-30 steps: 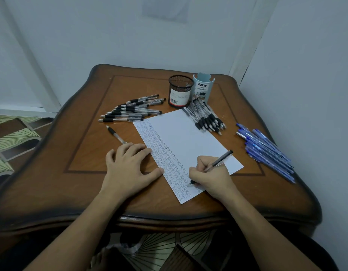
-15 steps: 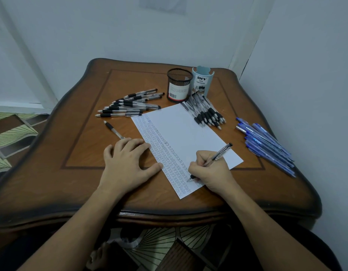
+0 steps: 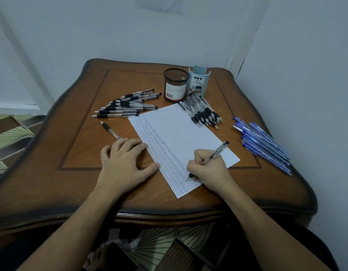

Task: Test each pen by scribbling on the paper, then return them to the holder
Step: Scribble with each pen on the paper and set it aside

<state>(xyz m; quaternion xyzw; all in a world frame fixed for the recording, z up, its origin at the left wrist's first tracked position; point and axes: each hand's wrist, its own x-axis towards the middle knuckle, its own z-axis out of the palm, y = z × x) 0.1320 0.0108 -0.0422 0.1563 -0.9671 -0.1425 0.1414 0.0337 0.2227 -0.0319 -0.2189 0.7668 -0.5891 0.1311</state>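
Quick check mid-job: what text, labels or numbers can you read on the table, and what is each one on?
"DIY": on the pale blue holder.
"DESK ORGANIZER": just below it, on the same holder.
Black mesh cup: white label with a barcode, print too small to read.
Paper: rows of tiny scribbles, not legible.

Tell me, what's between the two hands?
In the head view, the scribbled paper lies between the left hand and the right hand, which grips a pen.
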